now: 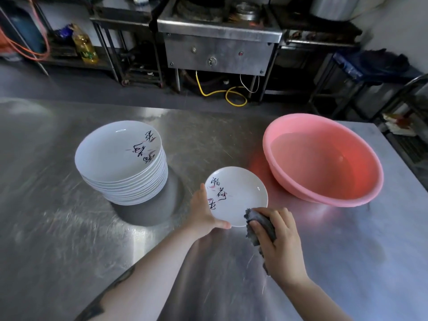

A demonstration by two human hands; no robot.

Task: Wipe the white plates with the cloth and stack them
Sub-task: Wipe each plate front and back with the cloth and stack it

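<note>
A single white plate with black brush writing sits near the middle of the steel table. My left hand grips its left and near rim, thumb along the front edge. My right hand is closed around a grey cloth, whose tip touches the plate's near right rim. To the left stands a tall stack of white plates with the same writing on the top one.
A pink plastic basin holding water stands at the right of the steel table. Beyond the table's far edge are a steel stove unit, shelving, a yellow hose and an oil bottle.
</note>
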